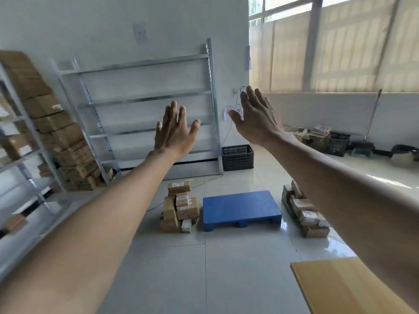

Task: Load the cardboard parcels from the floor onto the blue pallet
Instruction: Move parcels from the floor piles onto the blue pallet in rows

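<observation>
Both hands [174,132] [256,118] spread empty above tiled floor [181,268], blue pallet [240,207] bare.

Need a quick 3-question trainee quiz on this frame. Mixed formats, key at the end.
1. True or false: the blue pallet is already loaded.
2. What stands on the floor just right of the metal shelf? A) a black crate B) a red bucket C) a ladder
3. Fill in: the left hand and right hand are raised with fingers ____, holding nothing.

Key
1. False. Nothing lies on it; the left stack and right stack of parcels sit on the floor either side of it.
2. A
3. Open
</observation>
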Motion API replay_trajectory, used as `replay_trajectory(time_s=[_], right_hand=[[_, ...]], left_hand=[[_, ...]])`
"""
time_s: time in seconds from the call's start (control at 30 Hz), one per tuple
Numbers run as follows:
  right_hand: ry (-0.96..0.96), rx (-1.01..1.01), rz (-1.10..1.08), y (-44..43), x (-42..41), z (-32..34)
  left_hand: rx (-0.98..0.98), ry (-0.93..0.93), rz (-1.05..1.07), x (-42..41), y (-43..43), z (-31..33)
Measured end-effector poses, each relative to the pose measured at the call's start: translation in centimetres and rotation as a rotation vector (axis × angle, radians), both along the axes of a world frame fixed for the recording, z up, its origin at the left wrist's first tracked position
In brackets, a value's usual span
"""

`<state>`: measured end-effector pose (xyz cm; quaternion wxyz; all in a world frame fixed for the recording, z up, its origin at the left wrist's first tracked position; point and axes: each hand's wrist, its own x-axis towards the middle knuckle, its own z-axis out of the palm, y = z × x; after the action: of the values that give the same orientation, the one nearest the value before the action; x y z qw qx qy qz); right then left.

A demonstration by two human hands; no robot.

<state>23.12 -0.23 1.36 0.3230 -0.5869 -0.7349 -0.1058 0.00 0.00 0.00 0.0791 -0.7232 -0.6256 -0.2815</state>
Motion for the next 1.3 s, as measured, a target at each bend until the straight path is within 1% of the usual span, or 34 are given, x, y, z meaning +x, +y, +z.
replay_trajectory(time_s=[0.13, 0.37, 0.53, 0.7, 0.8, 1.03, 1.3], right_hand=[[0.05, -0.091, -0.016, 3.6, -0.7, -1.6], [0.121, -0.215, -0.036, 13.1, -4.0, -6.1], [0.179, -0.313, -0.054, 21.9, -8.6, -9.8], [0.241, -0.409, -0.063, 29.5, -12.8, -12.7], [0.248, -0.435, -0.058, 33.6, -14.6, -14.2], [0.273, -0.511, -0.008, 44.3, -17.8, -18.9], [0.298, -0.636, 0.08, 60.1, -19.0, -26.2]], left_hand=[[-0.077, -0.067, 0.003, -0.2, 3.7, -1.3], [-0.153, -0.162, -0.061, -2.0, 14.1, -5.5], [-0.213, -0.237, -0.072, -5.6, 23.5, -8.9], [-0.292, -0.271, -0.065, -10.0, 31.6, -11.6], [-0.318, -0.304, -0.042, -12.2, 35.4, -13.1], [-0.396, -0.317, 0.04, -16.1, 45.0, -17.9], [-0.491, -0.34, 0.182, -17.8, 59.1, -24.7]])
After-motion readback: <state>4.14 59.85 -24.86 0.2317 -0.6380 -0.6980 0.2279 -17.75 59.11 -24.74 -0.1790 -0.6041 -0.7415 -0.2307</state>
